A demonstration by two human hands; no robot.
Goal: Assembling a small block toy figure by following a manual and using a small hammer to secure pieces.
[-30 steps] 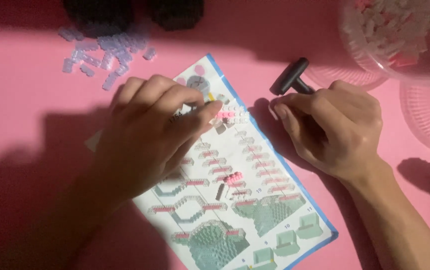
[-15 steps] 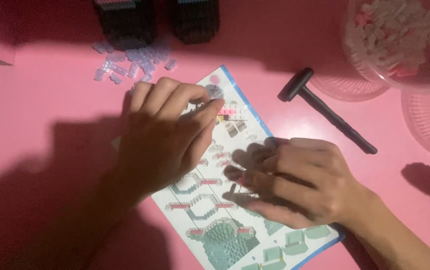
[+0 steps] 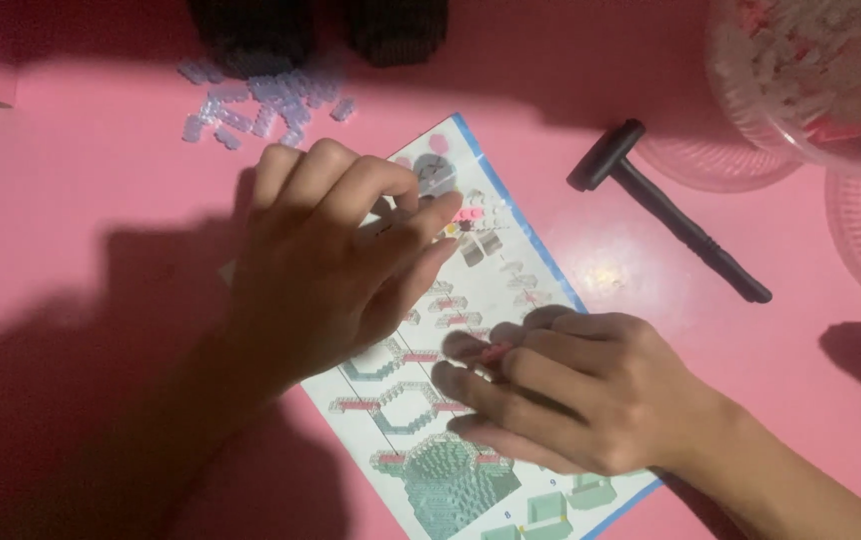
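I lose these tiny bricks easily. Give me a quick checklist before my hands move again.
1. Small pink piece pinched in right hand fingertips: ok.
2. Instruction sheet flat on the pink table: ok.
3. Building steps readable: not ok, left hand covers part.
4. Black hammer clear of both hands: ok.
5. Clear bricks gathered in one pile: ok.
6. Left hand empty: cannot tell.

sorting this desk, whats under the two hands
A printed instruction sheet on the pink table. The left hand and right hand cover its middle steps.
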